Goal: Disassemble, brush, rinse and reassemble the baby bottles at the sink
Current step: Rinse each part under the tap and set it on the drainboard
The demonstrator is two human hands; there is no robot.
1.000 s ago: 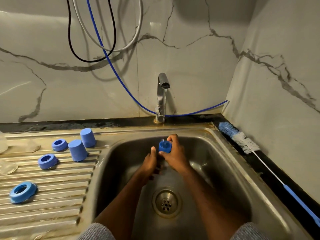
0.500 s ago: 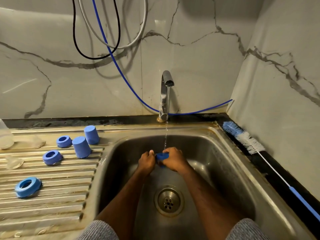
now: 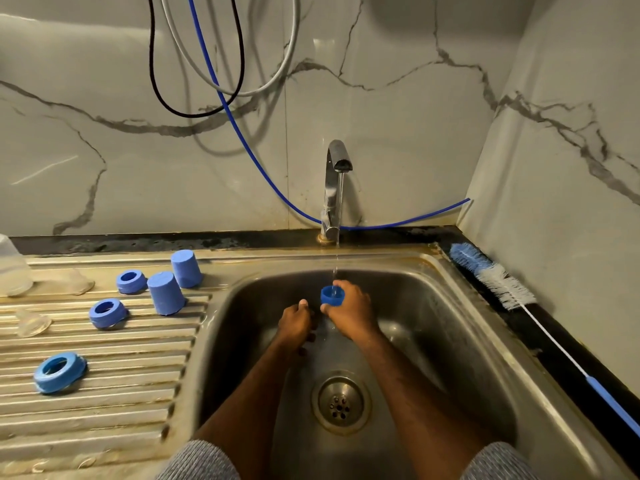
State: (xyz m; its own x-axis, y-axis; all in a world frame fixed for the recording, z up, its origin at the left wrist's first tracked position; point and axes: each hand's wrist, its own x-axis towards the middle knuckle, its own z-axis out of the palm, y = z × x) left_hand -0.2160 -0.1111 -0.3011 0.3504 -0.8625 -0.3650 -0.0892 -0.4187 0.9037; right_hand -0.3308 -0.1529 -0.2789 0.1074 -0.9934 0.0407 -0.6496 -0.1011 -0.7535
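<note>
Rinsing is now underway: the tap, dry a second ago, is running, and the right hand has turned the blue cap mouth-up under the stream at frame centre, its grip closed round the cap. The left hand has let go and is sitting just beside, fingers curled, holding nothing. Waiting on the draining bench at left are two blue caps, three blue rings, some clear parts, hard to count. One bottle brush is lying at right.
</note>
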